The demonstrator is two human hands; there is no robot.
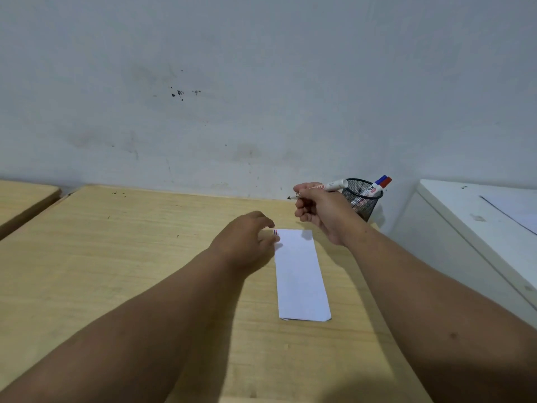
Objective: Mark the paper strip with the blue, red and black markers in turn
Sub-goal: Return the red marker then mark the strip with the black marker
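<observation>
The paper strip (300,274) lay flat on the wooden table (116,257), small blue and red marks at its far left corner. The left hand (247,239) pressed fingertips on that far edge. The right hand (319,207) hovered above, pinching the black marker (319,188) — uncapped, tip pointing left — beside the mesh cup (361,199) holding the blue marker (380,180) and red marker (385,183).

The left hand (247,239) covers the paper strip's (299,274) far left corner, so only 2 small marks, blue and red, peek out beside it. The right hand (319,210) hides the middle of the black marker (334,186). The mesh pen cup (361,199) conceals the lower bodies of 2 markers. Both forearms are cut off at the bottom edge.
</observation>
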